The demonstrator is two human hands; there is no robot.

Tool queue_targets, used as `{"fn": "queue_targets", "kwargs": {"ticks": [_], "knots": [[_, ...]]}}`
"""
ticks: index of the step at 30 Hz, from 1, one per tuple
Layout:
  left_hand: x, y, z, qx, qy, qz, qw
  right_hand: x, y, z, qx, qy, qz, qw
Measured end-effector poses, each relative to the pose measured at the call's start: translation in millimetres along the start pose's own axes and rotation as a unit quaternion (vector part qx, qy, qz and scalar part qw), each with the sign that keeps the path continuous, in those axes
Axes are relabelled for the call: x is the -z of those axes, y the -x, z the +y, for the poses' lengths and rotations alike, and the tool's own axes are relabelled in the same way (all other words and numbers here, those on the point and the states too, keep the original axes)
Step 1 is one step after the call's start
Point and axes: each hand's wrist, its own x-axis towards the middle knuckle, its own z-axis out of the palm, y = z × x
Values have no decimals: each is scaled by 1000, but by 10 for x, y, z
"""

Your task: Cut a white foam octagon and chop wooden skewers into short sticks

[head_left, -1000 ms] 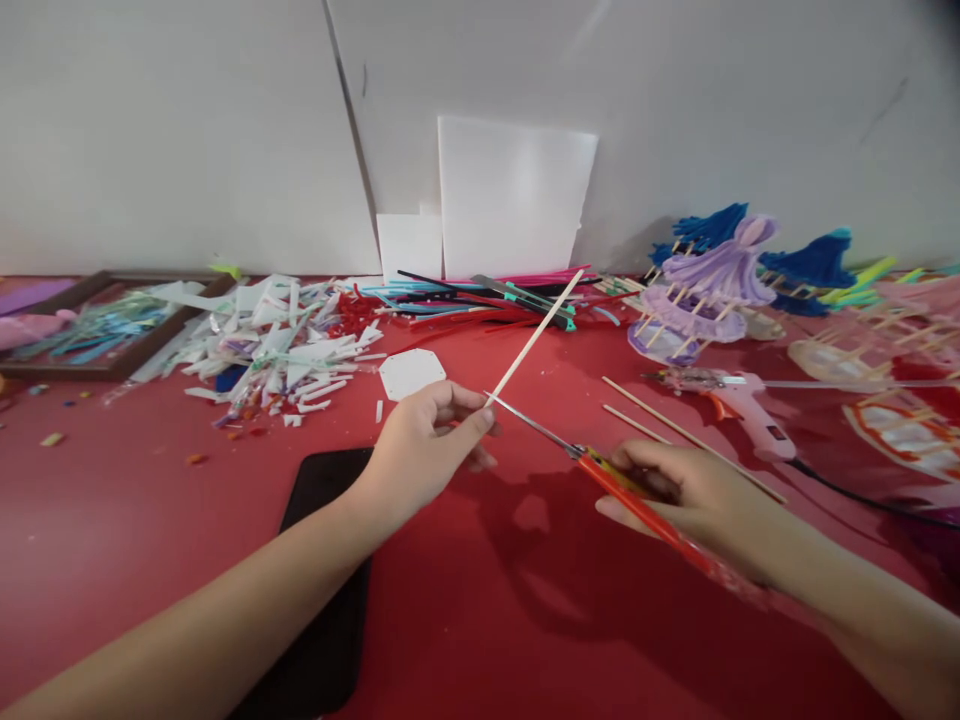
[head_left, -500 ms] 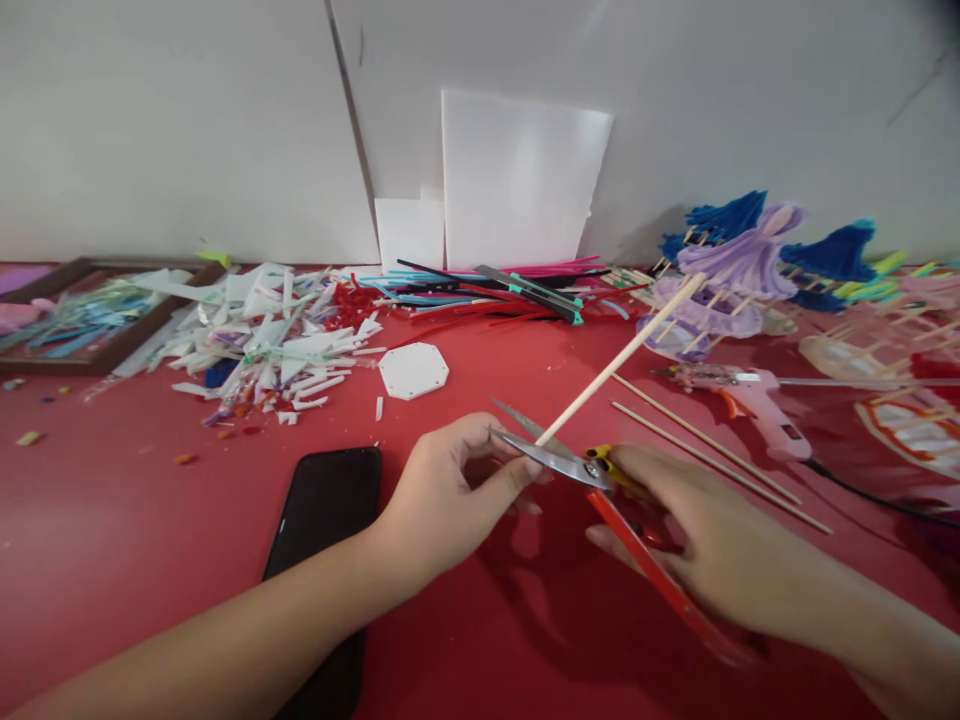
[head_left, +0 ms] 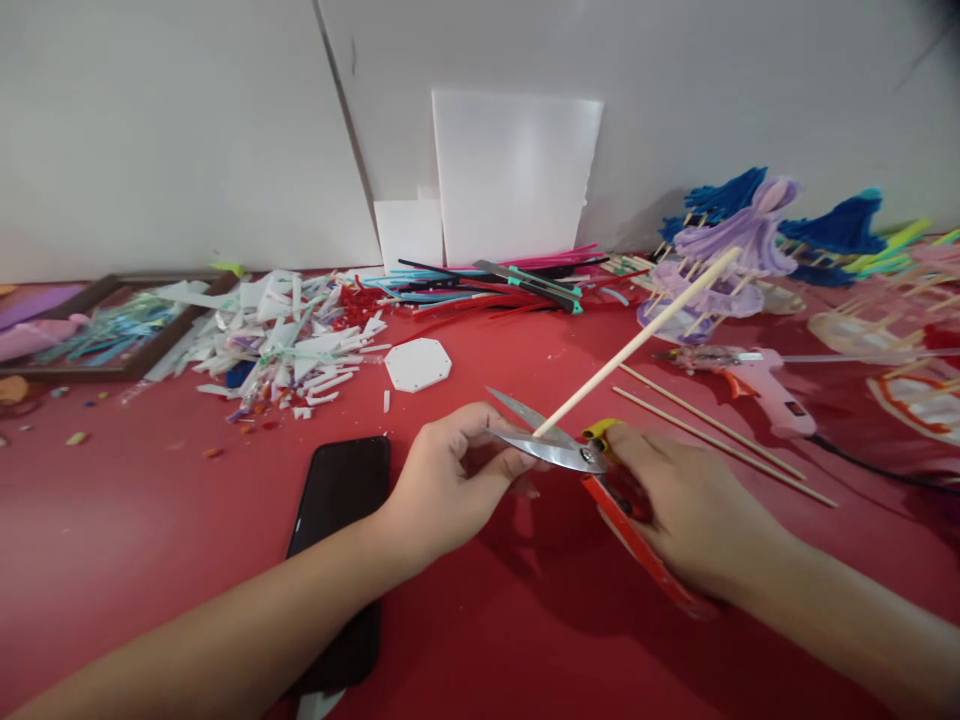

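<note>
My left hand (head_left: 450, 480) pinches the lower end of a wooden stick (head_left: 637, 345), which slants up to the right. My right hand (head_left: 690, 500) grips a pair of scissors (head_left: 559, 452) with red and yellow handles. Their blades are parted, and the stick passes between them close to my left fingertips. The stick's gripped end is hidden behind the blade and fingers. Two more thin sticks (head_left: 720, 430) lie on the table beyond my right hand. Left of my left wrist is a black phone (head_left: 341, 500), partly under my forearm.
A white octagonal piece (head_left: 418, 365) lies ahead of my left hand. White scraps (head_left: 292, 345) are heaped behind it, beside colored pipe cleaners and a cutter knife (head_left: 529, 285). On the right are a pink glue gun (head_left: 772, 385) with a cord and a small purple pavilion-like model (head_left: 739, 240).
The view has shifted slightly. The red scissor handle has swung up nearer to my right hand. The stick remains between the blades, still pinched by my left hand.
</note>
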Motion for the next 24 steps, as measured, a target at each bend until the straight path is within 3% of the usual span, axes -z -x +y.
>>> {"fn": "queue_targets", "kwargs": {"ticks": [5, 12, 19, 24], "knots": [[0, 7, 7, 6, 2, -7, 1000, 26, -18, -29, -11, -12, -34, 999], [-2, 4, -16, -6, 5, -11, 1000, 22, -17, -24, -11, -47, -20, 999], [15, -23, -72, -92, -55, 43, 993, 9, -31, -28, -29, -17, -7, 999], [26, -24, -59, -128, -43, 51, 990, -18, -15, -14, -1, -16, 23, 1000]]}}
